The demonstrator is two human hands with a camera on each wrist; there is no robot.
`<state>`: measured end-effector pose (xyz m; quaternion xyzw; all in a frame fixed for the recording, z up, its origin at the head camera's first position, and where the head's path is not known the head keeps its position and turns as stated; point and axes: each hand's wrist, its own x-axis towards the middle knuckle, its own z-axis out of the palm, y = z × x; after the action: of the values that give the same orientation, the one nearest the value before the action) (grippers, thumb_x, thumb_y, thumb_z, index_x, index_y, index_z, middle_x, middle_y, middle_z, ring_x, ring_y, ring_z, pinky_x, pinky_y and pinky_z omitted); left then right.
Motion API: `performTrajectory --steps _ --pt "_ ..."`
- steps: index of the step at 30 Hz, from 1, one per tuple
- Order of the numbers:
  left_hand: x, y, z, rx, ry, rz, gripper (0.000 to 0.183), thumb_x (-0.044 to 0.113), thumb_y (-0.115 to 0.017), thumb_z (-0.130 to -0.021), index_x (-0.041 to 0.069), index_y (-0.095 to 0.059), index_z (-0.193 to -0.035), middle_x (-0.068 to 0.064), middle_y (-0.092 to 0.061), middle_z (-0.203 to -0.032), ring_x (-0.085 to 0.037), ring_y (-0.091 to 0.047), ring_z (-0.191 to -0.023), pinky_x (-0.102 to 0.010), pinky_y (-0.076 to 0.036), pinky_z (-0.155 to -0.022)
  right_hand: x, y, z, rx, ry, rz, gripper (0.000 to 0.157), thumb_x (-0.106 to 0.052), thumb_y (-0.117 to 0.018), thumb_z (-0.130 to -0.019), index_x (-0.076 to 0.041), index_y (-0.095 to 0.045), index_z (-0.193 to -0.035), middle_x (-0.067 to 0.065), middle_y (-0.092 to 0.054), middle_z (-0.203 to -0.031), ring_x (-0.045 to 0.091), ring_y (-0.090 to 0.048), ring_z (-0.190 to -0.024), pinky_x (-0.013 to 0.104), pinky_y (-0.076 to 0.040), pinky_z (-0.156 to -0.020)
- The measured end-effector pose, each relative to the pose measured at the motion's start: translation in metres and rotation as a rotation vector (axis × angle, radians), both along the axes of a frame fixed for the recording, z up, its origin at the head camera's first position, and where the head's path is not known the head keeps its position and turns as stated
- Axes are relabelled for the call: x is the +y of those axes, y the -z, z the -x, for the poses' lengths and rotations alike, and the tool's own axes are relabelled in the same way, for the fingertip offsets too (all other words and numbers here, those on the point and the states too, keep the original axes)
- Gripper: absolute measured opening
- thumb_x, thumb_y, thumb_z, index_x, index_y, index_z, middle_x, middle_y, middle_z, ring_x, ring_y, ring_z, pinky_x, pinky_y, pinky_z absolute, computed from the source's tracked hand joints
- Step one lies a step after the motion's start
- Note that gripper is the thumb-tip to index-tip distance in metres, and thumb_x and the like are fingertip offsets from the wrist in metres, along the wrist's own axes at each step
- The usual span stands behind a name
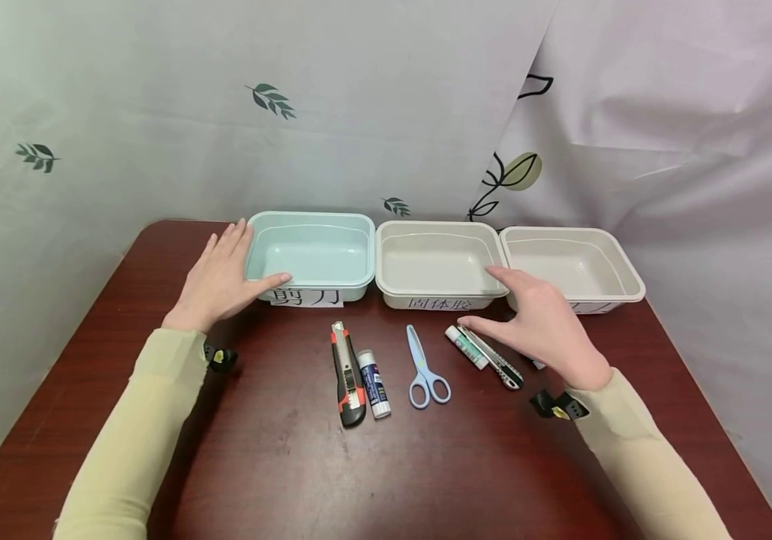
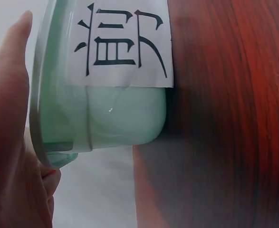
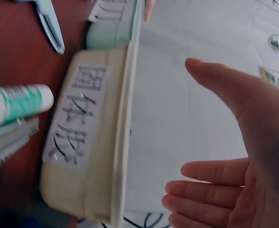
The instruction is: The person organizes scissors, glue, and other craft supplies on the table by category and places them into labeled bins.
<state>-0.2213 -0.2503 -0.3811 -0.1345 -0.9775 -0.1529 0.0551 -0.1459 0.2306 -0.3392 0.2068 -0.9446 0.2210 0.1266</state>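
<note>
My left hand (image 1: 218,281) rests at the left end of the light blue plastic bin (image 1: 311,285), fingers extended along its side and thumb over the front rim. The left wrist view shows the bin's paper label (image 2: 120,42) up close. My right hand (image 1: 541,322) hovers with fingers and thumb spread, holding nothing, in front of the middle beige bin (image 1: 440,291) and the right beige bin (image 1: 571,292). Just below its thumb lie a green-and-white glue stick (image 1: 467,347) and a silver-and-black utility knife (image 1: 499,364), side by side. Another small object is mostly hidden under this hand.
A red-and-black utility knife (image 1: 347,375), a blue-and-white glue stick (image 1: 375,384) and light blue scissors (image 1: 424,367) lie on the dark wooden table (image 1: 277,457). The three bins stand in a row against a patterned white curtain (image 1: 176,135).
</note>
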Motion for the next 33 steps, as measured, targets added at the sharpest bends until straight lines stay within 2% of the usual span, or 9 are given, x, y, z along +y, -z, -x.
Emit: performTrajectory --steps 7,16,24,33 --pt "0.001 0.002 -0.001 -0.009 -0.007 0.013 0.116 0.076 -0.054 -0.089 -0.005 -0.011 -0.160 -0.025 -0.011 -0.166 -0.038 -0.010 -0.153 -0.051 -0.001 -0.124 -0.014 0.011 -0.008 -0.060 -0.012 -0.001 0.092 -0.069 -0.078 -0.076 -0.005 -0.061 -0.140 0.008 -0.062 -0.138 0.027 -0.060 -0.125 0.046 -0.048 -0.103" --pt "0.002 0.003 -0.002 -0.007 -0.012 0.028 0.121 0.078 -0.056 -0.087 -0.006 -0.010 -0.160 -0.026 -0.011 -0.166 -0.038 -0.009 -0.153 -0.049 -0.001 -0.124 -0.028 0.026 -0.018 -0.056 -0.097 0.020 0.086 -0.063 -0.082 -0.076 -0.007 -0.063 -0.138 0.005 -0.068 -0.129 0.021 -0.066 -0.113 0.043 -0.055 -0.094" --pt "0.002 0.004 -0.002 -0.006 -0.006 0.019 0.121 0.078 -0.056 -0.087 -0.006 -0.009 -0.160 -0.025 -0.010 -0.166 -0.037 -0.009 -0.153 -0.046 0.001 -0.124 -0.039 0.037 -0.029 -0.117 -0.134 0.018 0.081 -0.057 -0.083 -0.079 -0.003 -0.064 -0.137 0.006 -0.067 -0.130 0.021 -0.064 -0.117 0.041 -0.054 -0.097" --pt "0.002 0.003 -0.002 -0.007 -0.005 0.024 0.121 0.078 -0.056 -0.087 -0.007 -0.010 -0.159 -0.027 -0.010 -0.166 -0.038 -0.009 -0.153 -0.047 0.000 -0.124 -0.052 0.053 -0.040 -0.192 -0.179 0.022 0.078 -0.056 -0.085 -0.078 -0.005 -0.067 -0.133 0.002 -0.068 -0.126 0.017 -0.063 -0.115 0.039 -0.053 -0.097"
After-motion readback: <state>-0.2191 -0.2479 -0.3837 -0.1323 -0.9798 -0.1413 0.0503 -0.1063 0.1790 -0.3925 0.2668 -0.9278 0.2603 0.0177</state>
